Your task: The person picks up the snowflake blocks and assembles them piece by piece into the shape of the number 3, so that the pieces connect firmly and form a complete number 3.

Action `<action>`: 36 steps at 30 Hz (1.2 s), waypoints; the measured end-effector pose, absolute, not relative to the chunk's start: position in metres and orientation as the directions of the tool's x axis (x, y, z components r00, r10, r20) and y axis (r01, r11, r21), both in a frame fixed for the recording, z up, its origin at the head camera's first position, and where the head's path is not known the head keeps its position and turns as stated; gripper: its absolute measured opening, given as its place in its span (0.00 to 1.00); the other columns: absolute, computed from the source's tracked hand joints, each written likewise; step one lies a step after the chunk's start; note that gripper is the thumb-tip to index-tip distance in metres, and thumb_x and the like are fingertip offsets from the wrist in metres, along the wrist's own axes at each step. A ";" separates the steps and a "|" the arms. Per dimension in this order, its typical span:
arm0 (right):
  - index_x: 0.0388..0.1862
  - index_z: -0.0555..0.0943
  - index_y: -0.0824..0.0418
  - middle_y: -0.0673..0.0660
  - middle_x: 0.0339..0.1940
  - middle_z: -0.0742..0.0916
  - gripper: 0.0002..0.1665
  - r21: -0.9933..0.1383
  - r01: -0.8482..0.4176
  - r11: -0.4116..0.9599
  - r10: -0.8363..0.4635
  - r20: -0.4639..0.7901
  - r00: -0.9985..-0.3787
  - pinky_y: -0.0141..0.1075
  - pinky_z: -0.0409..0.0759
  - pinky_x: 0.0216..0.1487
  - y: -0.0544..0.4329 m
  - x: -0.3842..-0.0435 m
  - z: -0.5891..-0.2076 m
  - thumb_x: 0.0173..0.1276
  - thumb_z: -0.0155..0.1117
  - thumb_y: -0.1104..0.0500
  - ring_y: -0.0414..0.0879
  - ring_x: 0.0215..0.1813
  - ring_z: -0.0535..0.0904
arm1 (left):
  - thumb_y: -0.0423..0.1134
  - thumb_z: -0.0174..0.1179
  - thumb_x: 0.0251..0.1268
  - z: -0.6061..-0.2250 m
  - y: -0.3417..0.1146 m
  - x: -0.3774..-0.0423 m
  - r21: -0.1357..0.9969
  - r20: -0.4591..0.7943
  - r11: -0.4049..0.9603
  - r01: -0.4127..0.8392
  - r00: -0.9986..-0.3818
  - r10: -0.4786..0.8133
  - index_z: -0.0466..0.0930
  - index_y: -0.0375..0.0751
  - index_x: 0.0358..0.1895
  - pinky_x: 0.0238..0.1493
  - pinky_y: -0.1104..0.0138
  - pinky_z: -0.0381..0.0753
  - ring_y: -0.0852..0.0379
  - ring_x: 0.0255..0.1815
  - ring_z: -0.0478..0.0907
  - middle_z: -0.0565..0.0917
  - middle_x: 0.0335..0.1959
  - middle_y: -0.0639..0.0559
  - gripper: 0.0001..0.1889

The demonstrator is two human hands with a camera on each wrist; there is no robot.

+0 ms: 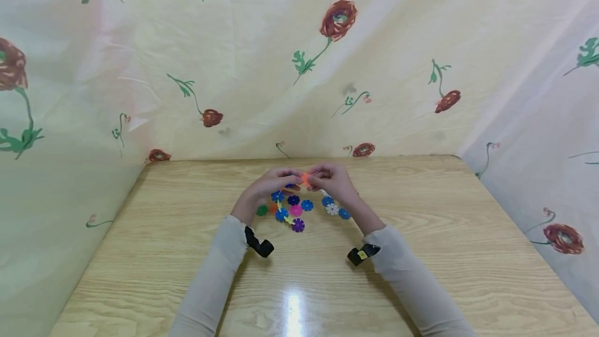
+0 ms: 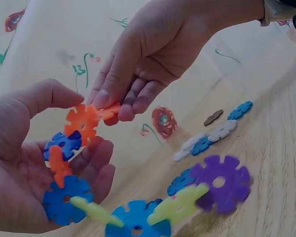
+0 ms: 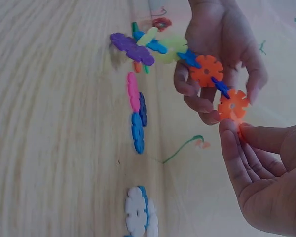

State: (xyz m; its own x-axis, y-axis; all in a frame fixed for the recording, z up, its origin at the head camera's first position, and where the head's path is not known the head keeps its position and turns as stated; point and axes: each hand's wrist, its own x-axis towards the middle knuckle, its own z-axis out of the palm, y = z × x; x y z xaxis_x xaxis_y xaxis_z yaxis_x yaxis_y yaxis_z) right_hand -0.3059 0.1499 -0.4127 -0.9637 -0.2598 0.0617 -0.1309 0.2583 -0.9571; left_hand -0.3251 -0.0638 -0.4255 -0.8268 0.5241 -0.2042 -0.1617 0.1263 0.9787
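Above the table, my left hand (image 1: 269,183) holds a curved chain of notched plastic snowflake discs near its upper end. Its thumb and fingers are about an orange disc (image 2: 82,124). Below that disc, the chain runs through dark blue, orange, blue and yellow-green discs to a purple disc (image 2: 220,182) at the hanging end. My right hand (image 1: 338,185) pinches another orange disc (image 2: 108,111) between thumb and fingers, edge against the chain's top orange disc. In the right wrist view the right hand (image 3: 271,173) partly hides this pinched disc.
Loose discs lie on the wooden table (image 1: 421,254) beneath the hands: a pink disc (image 1: 296,210), a blue disc (image 1: 307,205) and a green disc (image 1: 262,210). Under the right forearm are white discs (image 1: 331,209) and blue ones. A flowered cloth (image 1: 262,66) hangs behind the table.
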 end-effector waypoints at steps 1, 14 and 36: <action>0.51 0.83 0.73 0.68 0.39 0.90 0.13 -0.958 -0.132 0.254 -0.262 0.064 -0.963 0.52 0.88 0.48 0.149 -0.306 -0.413 0.73 0.65 0.65 0.44 0.33 0.89 | 0.42 0.57 0.76 -0.426 -0.064 -0.325 0.979 -0.205 0.126 -0.162 -0.828 0.522 0.79 0.38 0.62 0.68 0.48 0.77 0.36 0.66 0.75 0.83 0.56 0.45 0.18; 0.52 0.83 0.69 0.74 0.43 0.88 0.17 -0.913 -0.149 0.381 -0.345 0.009 -0.939 0.55 0.88 0.47 0.153 -0.309 -0.409 0.73 0.67 0.57 0.67 0.43 0.87 | 0.40 0.57 0.77 -0.421 -0.070 -0.329 0.985 -0.174 0.093 -0.148 -0.871 0.459 0.77 0.41 0.61 0.64 0.46 0.81 0.35 0.64 0.77 0.81 0.55 0.46 0.15; 0.47 0.87 0.64 0.55 0.24 0.85 0.14 -0.614 -0.350 0.707 -0.550 -0.166 -0.819 0.30 0.74 0.26 0.149 -0.312 -0.432 0.61 0.75 0.67 0.40 0.24 0.75 | 0.40 0.57 0.77 -0.417 -0.075 -0.330 0.986 -0.143 -0.034 -0.163 -0.932 0.332 0.76 0.42 0.58 0.67 0.39 0.76 0.30 0.63 0.75 0.78 0.50 0.49 0.12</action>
